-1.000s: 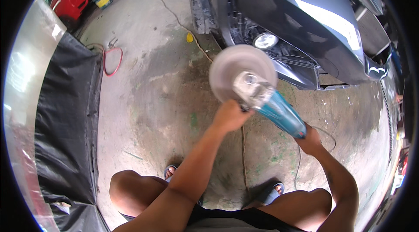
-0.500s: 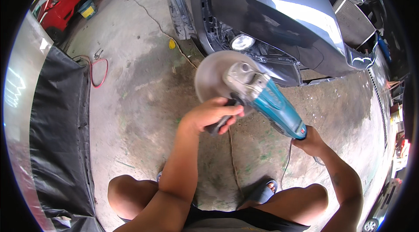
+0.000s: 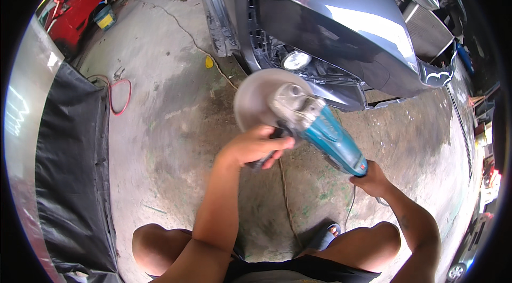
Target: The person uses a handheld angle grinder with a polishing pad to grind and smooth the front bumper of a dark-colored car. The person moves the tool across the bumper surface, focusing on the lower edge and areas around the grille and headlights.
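A teal power polisher (image 3: pixel 335 142) with a grey metal head is held above the floor, tilted so its large round pad (image 3: pixel 253 100) shows, its face smeared by motion. My left hand (image 3: pixel 260 147) is closed round the black side handle beside the head. At the rear end of the teal body, my right hand (image 3: pixel 372 177) grips the polisher; its fingers are partly hidden. Just beyond the pad stands a glossy dark grey car bumper (image 3: pixel 320 22) with a round fog lamp (image 3: pixel 296 61) set in it. The pad's far edge overlaps the bumper's lower corner in view; contact cannot be made out.
A cord (image 3: pixel 284 192) runs over the concrete floor (image 3: pixel 176 139) between my feet. Black sheeting (image 3: pixel 72 171) covers something at the left, near a red hose (image 3: pixel 129 96). Farther off are a red car (image 3: pixel 80 6) and a bucket (image 3: pixel 104 18). A radiator (image 3: pixel 426 32) shows at right.
The polisher and both hands have shifted slightly left and nearer to me. The whole view has moved a little as well. Both hands keep their grip.
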`<action>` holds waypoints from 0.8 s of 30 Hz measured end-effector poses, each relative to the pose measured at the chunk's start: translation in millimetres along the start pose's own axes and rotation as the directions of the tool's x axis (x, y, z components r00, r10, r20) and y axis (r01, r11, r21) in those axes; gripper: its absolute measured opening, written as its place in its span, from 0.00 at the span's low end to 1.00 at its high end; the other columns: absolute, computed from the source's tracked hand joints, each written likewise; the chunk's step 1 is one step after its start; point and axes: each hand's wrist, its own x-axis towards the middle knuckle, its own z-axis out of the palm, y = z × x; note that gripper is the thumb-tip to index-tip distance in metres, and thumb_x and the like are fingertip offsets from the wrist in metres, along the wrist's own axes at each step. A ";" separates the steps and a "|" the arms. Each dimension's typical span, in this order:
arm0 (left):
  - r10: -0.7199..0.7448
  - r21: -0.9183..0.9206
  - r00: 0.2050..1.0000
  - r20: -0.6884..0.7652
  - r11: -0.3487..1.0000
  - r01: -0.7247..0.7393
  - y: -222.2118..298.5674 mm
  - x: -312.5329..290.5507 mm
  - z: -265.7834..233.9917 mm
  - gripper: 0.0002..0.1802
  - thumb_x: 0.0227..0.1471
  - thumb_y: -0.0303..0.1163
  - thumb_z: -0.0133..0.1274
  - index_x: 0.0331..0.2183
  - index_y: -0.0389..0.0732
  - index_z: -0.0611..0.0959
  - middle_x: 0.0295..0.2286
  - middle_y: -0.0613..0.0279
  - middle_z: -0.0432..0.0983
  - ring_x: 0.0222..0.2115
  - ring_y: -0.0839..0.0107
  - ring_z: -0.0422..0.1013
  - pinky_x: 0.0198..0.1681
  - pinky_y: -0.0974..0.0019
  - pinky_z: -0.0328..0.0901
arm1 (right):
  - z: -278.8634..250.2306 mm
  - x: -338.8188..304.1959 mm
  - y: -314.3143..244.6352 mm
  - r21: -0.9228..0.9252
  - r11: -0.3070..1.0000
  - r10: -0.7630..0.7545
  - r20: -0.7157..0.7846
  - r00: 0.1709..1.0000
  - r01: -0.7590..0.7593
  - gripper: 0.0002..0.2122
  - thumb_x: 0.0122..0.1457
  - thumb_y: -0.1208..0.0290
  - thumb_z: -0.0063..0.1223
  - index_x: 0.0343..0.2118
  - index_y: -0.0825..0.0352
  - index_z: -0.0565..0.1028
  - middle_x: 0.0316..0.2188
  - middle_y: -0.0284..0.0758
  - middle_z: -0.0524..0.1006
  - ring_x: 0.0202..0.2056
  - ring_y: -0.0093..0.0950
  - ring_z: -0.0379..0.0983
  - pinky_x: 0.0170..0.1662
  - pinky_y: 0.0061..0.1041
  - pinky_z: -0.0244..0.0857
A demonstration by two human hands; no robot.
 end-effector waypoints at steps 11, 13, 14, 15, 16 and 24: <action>0.014 -0.097 0.991 0.131 0.995 -0.001 9.5 39.0 38.0 0.22 0.67 0.48 0.57 0.41 0.35 0.81 0.21 0.67 0.73 0.15 0.79 0.69 0.19 0.73 0.63 | -28.3 -42.1 38.7 0.008 0.989 0.145 -0.040 0.989 -0.145 0.15 0.51 0.66 0.67 0.33 0.74 0.78 0.23 0.45 0.79 0.27 0.34 0.80 0.36 0.37 0.71; 0.015 -0.096 0.997 0.081 0.995 -0.008 8.5 24.7 17.3 0.23 0.68 0.49 0.55 0.43 0.35 0.81 0.21 0.68 0.73 0.14 0.80 0.68 0.17 0.73 0.62 | -20.7 -22.2 16.4 -0.009 0.992 0.128 0.034 0.991 -0.127 0.17 0.52 0.65 0.67 0.38 0.74 0.78 0.25 0.47 0.79 0.29 0.39 0.80 0.37 0.38 0.71; -0.007 -0.085 0.998 0.056 0.996 0.012 9.7 17.4 7.6 0.24 0.68 0.50 0.55 0.44 0.34 0.82 0.21 0.68 0.73 0.14 0.80 0.68 0.17 0.73 0.62 | -14.3 -13.4 8.7 0.001 0.995 0.096 0.043 0.994 -0.097 0.18 0.52 0.64 0.66 0.39 0.74 0.78 0.25 0.48 0.79 0.29 0.40 0.80 0.38 0.39 0.71; -0.016 -0.083 1.000 0.007 0.996 0.017 13.4 5.5 -0.4 0.25 0.68 0.51 0.55 0.44 0.34 0.83 0.21 0.67 0.73 0.14 0.79 0.68 0.17 0.74 0.61 | -10.2 -5.7 -2.2 0.006 0.998 0.060 0.047 0.997 -0.060 0.18 0.52 0.64 0.66 0.40 0.73 0.78 0.26 0.48 0.79 0.30 0.41 0.80 0.38 0.39 0.71; -0.030 -0.084 0.999 -0.042 0.996 0.027 14.0 -5.6 -10.9 0.25 0.68 0.51 0.55 0.44 0.34 0.83 0.21 0.67 0.73 0.14 0.79 0.68 0.17 0.74 0.61 | -4.1 4.5 -14.0 0.011 1.000 0.025 0.050 0.998 -0.025 0.19 0.52 0.64 0.66 0.41 0.73 0.78 0.26 0.49 0.79 0.30 0.41 0.80 0.38 0.39 0.72; -0.011 -0.061 0.998 -0.061 0.998 0.007 16.9 -14.4 -15.4 0.28 0.67 0.53 0.56 0.44 0.33 0.82 0.21 0.68 0.72 0.15 0.80 0.67 0.18 0.73 0.61 | -16.6 3.7 -29.6 -0.080 0.997 -0.014 0.021 1.000 0.016 0.19 0.51 0.65 0.66 0.42 0.73 0.78 0.26 0.49 0.79 0.30 0.43 0.80 0.39 0.40 0.72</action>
